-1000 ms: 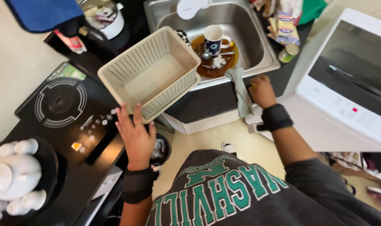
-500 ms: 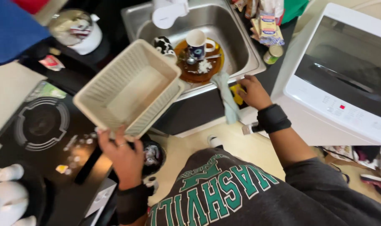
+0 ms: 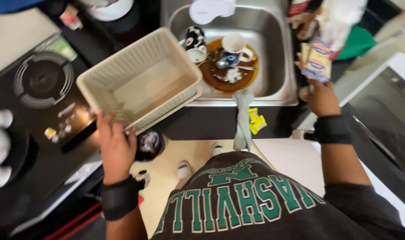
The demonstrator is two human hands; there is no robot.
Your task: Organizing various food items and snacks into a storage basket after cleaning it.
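basket [image 3: 140, 82] | cream plastic, perforated, empty | tilted | beside sink

One cream basket [image 3: 140, 82]. One steel sink [image 3: 280, 95]. One brown plate [image 3: 227, 73], one white mug [image 3: 235, 44], one spoon [image 3: 227, 65]. One grey cloth [image 3: 242, 115]. One single-burner stove [image 3: 42, 80]. Two hands: left [image 3: 115, 146], right [image 3: 322, 98].

Wearing a black wristband on left hand [image 3: 117, 149] and right hand [image 3: 322, 98]; sporting dark short-sleeved shirt [image 3: 255, 204] with green, white-edged block lettering; showing pale socks [image 3: 183, 170] below.
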